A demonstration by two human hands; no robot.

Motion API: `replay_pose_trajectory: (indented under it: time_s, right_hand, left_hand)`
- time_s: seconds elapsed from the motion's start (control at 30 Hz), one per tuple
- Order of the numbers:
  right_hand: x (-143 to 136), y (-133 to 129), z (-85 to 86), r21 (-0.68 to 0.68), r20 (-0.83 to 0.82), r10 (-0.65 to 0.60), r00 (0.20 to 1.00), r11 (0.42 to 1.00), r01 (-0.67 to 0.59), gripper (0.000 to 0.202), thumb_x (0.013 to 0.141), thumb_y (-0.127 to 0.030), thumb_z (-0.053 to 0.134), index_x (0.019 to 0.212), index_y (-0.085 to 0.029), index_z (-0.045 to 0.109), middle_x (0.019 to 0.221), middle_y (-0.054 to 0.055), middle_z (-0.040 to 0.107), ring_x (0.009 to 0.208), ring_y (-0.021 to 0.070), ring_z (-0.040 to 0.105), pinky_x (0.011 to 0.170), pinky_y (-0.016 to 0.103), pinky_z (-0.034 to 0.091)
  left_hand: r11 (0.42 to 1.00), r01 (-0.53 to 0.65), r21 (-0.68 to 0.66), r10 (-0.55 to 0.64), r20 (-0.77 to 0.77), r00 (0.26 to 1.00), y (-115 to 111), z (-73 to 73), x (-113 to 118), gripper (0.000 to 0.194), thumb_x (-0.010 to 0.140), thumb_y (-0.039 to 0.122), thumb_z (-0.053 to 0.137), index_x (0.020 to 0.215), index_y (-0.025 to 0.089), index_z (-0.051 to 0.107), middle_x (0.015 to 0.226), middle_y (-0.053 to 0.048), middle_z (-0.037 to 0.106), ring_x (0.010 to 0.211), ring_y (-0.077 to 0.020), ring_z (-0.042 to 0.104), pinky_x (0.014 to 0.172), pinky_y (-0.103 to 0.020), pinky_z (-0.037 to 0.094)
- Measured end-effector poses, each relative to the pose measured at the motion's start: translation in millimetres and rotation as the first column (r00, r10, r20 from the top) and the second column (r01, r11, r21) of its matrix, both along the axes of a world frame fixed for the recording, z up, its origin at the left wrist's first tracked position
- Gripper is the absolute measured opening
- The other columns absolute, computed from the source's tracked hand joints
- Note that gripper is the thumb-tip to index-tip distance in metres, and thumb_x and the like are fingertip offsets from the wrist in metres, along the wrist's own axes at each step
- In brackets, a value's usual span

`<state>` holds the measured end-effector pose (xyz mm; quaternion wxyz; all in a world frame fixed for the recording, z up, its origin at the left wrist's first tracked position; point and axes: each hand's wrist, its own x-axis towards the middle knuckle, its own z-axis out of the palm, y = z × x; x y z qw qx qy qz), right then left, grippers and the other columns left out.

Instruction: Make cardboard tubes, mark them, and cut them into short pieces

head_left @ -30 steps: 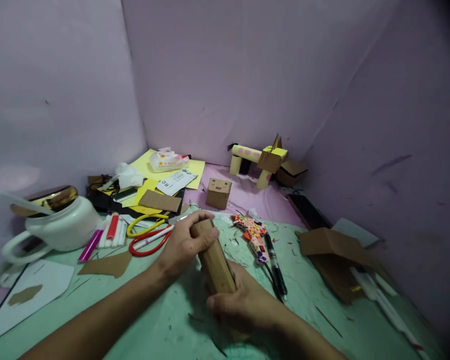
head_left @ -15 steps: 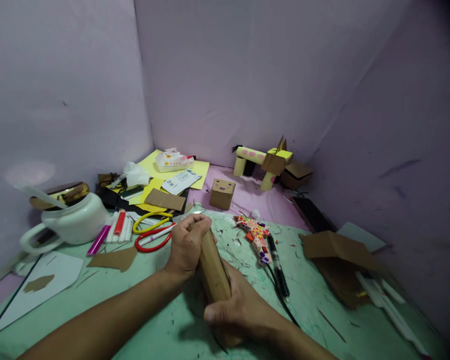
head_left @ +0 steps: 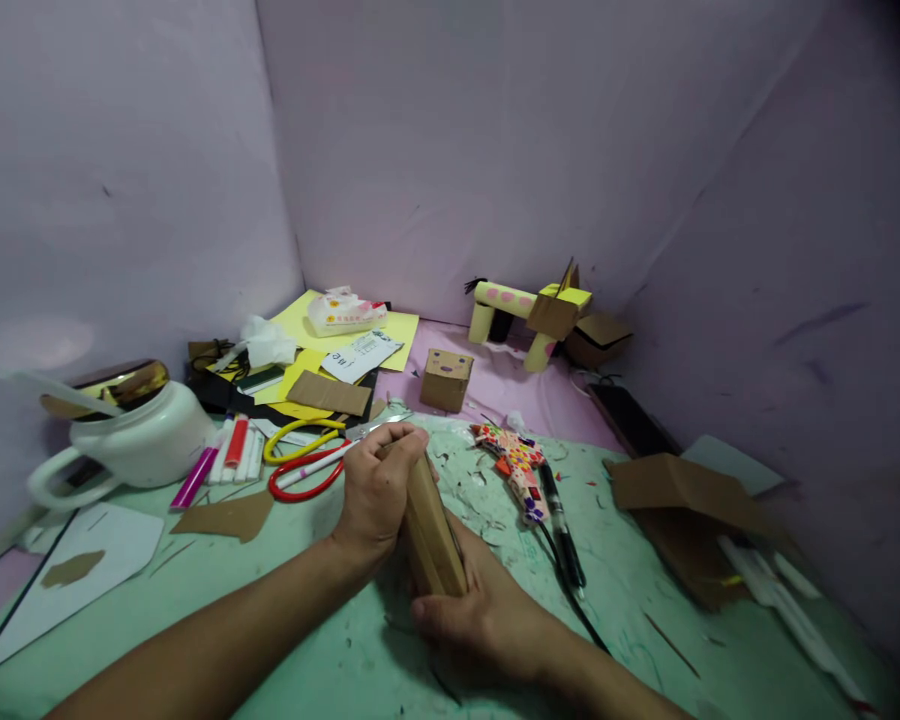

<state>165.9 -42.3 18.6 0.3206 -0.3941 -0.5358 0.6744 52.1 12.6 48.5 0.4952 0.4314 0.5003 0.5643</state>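
Head view: we hold a long cardboard piece (head_left: 436, 540) on our side of the small face box (head_left: 447, 382). Our left hand (head_left: 376, 485) has its grip closed around the far end; our right hand (head_left: 487, 610) has its grip curled around the near end. Pink cloth (head_left: 487, 385) lies under the face box, and nearer to us the green surface (head_left: 307, 620) is dotted with scraps. Left of the box we see markers (head_left: 234, 445) and a white pot (head_left: 146, 435); right and behind, a spotted paper animal (head_left: 504, 298) before the pale lilac wall (head_left: 457, 150).
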Motion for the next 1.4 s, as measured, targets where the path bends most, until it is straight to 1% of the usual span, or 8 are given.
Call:
replay_pose_trajectory:
  time_s: [0.17,0.27,0.37,0.5,0.7,0.9,1.17,1.4]
  right_hand:
    - [13,9,6.2,0.02,0.013,-0.191,0.981,0.981,0.191,0.048,0.055,-0.032,0.076,0.094,-0.021,0.051,0.071,-0.003,0.055,0.054,0.0122,0.049,0.047,0.025,0.04]
    - [27,16,14.9,0.003,-0.047,-0.345,0.937,0.938,0.346,0.044,0.062,-0.043,0.076,0.09,-0.02,0.052,0.066,-0.002,0.057,0.052,0.0128,0.053,0.048,0.025,0.042]
    - [35,21,19.5,0.015,-0.084,-0.384,0.919,0.922,0.387,0.04,0.068,-0.047,0.073,0.088,-0.018,0.053,0.059,-0.002,0.057,0.051,0.0135,0.054,0.05,0.025,0.042]
    - [34,23,16.0,0.002,-0.112,-0.378,0.919,0.925,0.381,0.052,0.065,-0.044,0.076,0.104,-0.019,0.052,0.065,-0.002,0.059,0.049,0.0133,0.054,0.047,0.025,0.041]
    - [33,23,10.3,0.007,-0.136,-0.377,0.916,0.924,0.382,0.053,0.065,-0.04,0.075,0.107,-0.019,0.05,0.066,-0.003,0.058,0.049,0.0126,0.054,0.047,0.025,0.042]
    - [30,23,5.8,-0.012,-0.074,-0.35,0.934,0.937,0.35,0.047,0.063,-0.043,0.076,0.095,-0.018,0.053,0.062,-0.003,0.058,0.047,0.0125,0.054,0.044,0.024,0.042]
    - [23,18,10.0,-0.073,-0.079,-0.26,0.962,0.964,0.255,0.04,0.059,-0.04,0.076,0.081,-0.019,0.051,0.059,-0.005,0.054,0.046,0.0102,0.052,0.044,0.023,0.04]
    - [21,18,4.9,-0.103,-0.087,-0.2,0.976,0.976,0.191,0.043,0.056,-0.035,0.076,0.088,-0.017,0.053,0.068,-0.003,0.058,0.045,0.0089,0.052,0.042,0.023,0.04]
  left_hand:
    - [0.99,0.055,0.127,-0.01,-0.333,0.943,19,26.9,-37,0.037,0.077,0.049,0.043,0.086,0.018,0.062,0.087,-0.005,0.068,0.078,-0.02,0.064,0.063,-0.028,0.052]
    - [0.982,-0.021,0.19,0.138,-0.625,0.768,29,40.9,-84,0.027,0.071,0.037,0.052,0.09,0.02,0.061,0.092,-0.004,0.065,0.089,-0.0223,0.059,0.076,-0.032,0.046]
    - [0.993,0.107,0.047,-0.018,-0.845,0.534,30,32.9,-117,0.014,0.062,0.026,0.055,0.073,0.021,0.062,0.069,-0.003,0.063,0.067,-0.0221,0.057,0.063,-0.032,0.041]
    - [0.973,0.21,-0.095,-0.145,-0.961,0.234,26,7.3,-119,0.017,0.058,0.016,0.053,0.07,0.022,0.063,0.075,-0.008,0.066,0.071,-0.0269,0.059,0.059,-0.032,0.037]
    - [0.964,0.217,-0.154,-0.151,-0.988,-0.029,29,3.6,-106,0.02,0.072,0.017,0.045,0.077,0.021,0.063,0.086,-0.014,0.069,0.077,-0.0318,0.063,0.057,-0.034,0.035]
    - [0.973,0.144,-0.182,-0.166,-0.979,-0.115,36,7.1,-102,0.021,0.076,0.022,0.046,0.078,0.022,0.067,0.082,-0.01,0.071,0.078,-0.0298,0.065,0.059,-0.033,0.038]
    - [0.97,-0.219,-0.109,-0.137,-0.984,-0.116,44,21.5,-124,0.031,0.086,0.027,0.037,0.095,0.017,0.065,0.095,-0.017,0.07,0.088,-0.0374,0.066,0.059,-0.037,0.042]
    - [0.949,-0.287,-0.129,-0.18,-0.97,-0.16,56,11.6,-141,0.023,0.094,0.032,0.047,0.103,0.015,0.06,0.096,-0.007,0.065,0.087,-0.0209,0.064,0.071,-0.037,0.052]
